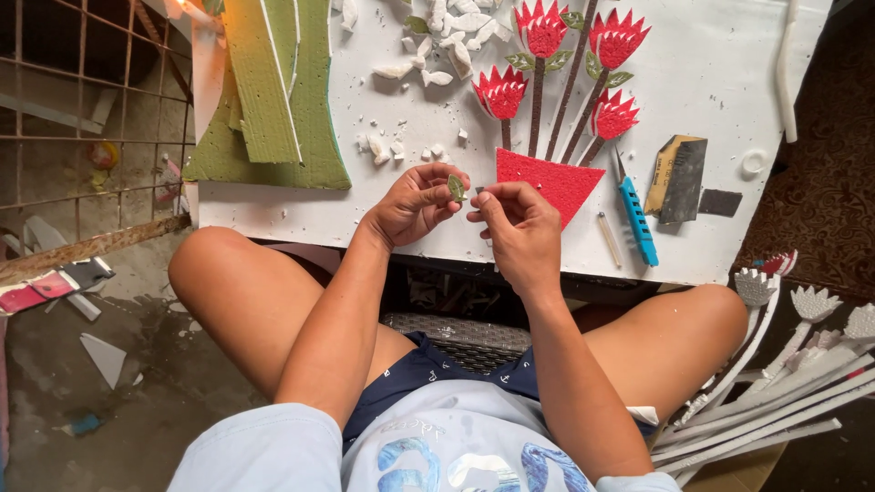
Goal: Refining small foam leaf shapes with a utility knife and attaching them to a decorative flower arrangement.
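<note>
**A small green leaf between my fingertips**

I sit with my knees apart, and my two hands meet in the middle of the frame, just over the near edge of the white board (273, 219). My left hand (415, 205) pinches a small green leaf piece (457, 188) between thumb and forefinger, holding it upright at the fingertips. My right hand (515, 228) is curled beside it, fingertips brought together close to the leaf; I cannot tell whether they grip anything of their own or only touch the leaf's edge.

Just beyond my right hand, the red foam pot shape (558, 182) lies flat on the board, its point toward me. From it rise dark stems topped with four red foam flowers (612, 38) toward the top centre of the frame, with small green leaves already among them. To the right of the pot lies a blue craft knife (635, 219), and beside that a thin white stick (609, 240). Further right rest a piece of sandpaper (679, 178) and a small dark square.

White foam scraps (437, 36) are scattered at the upper centre. Green foam sheets (269, 100) lie at the upper left. At the lower right, uncoloured white foam flowers on long stems (784, 401) are piled beside my knee.
</note>
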